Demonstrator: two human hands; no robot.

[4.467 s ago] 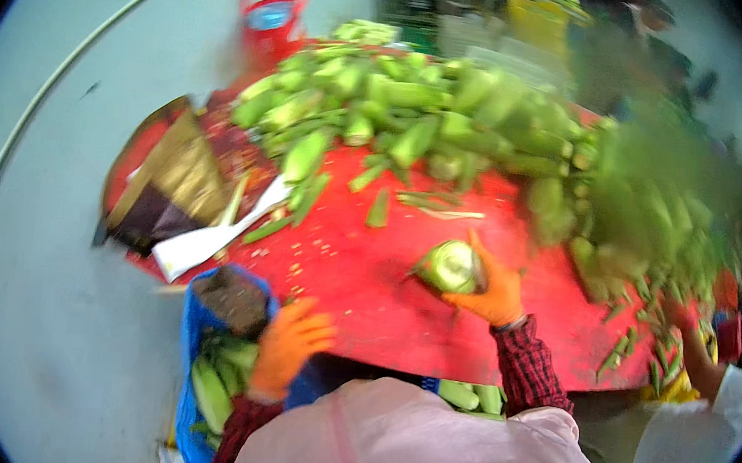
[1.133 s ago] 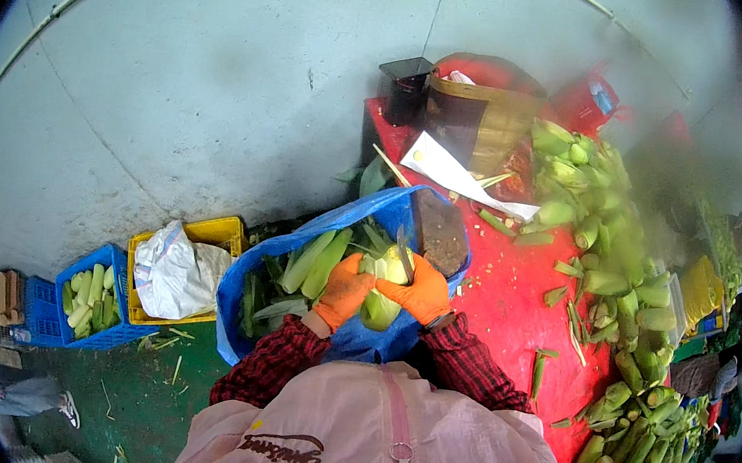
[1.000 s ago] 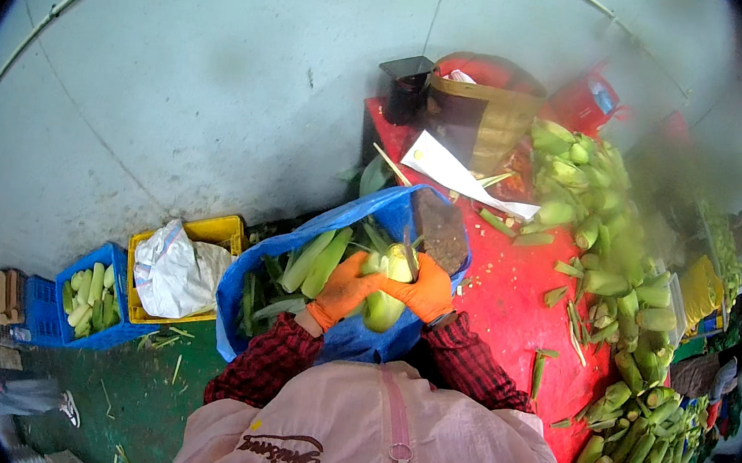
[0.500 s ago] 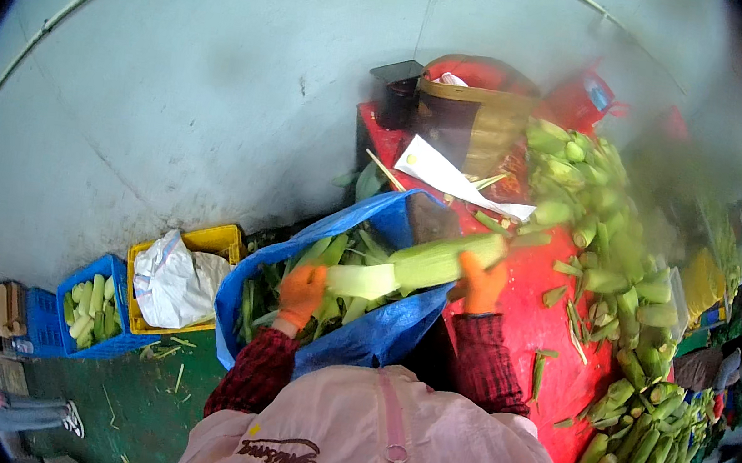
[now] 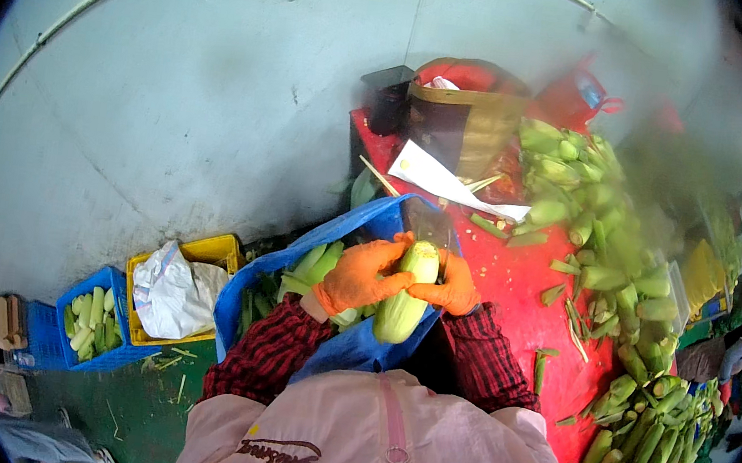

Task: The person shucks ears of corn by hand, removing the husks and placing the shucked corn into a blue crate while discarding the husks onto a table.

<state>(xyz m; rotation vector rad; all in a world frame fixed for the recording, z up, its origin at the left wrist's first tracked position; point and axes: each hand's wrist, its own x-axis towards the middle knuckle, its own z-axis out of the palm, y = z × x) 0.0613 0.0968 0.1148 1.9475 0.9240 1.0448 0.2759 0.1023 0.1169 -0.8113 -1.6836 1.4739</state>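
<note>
I wear orange gloves on both hands. My left hand (image 5: 363,275) and my right hand (image 5: 451,287) grip one pale green corn cob (image 5: 405,295) between them, over the blue bag-lined bin (image 5: 268,267) that holds green husks. The cob points up and away from me, its husk partly off. My red plaid sleeves and pink apron fill the lower middle.
A red table (image 5: 526,313) at right carries a long heap of green corn ears (image 5: 607,249), a white paper (image 5: 446,178) and a brown bag (image 5: 462,118). At left stand a yellow crate (image 5: 209,250) with a white sack and a blue crate (image 5: 94,328) of peeled cobs. Grey wall behind.
I turned from the red table to the blue bin, holding a cob with both hands. In the last half second the hands drew together and the cob swung upright.
</note>
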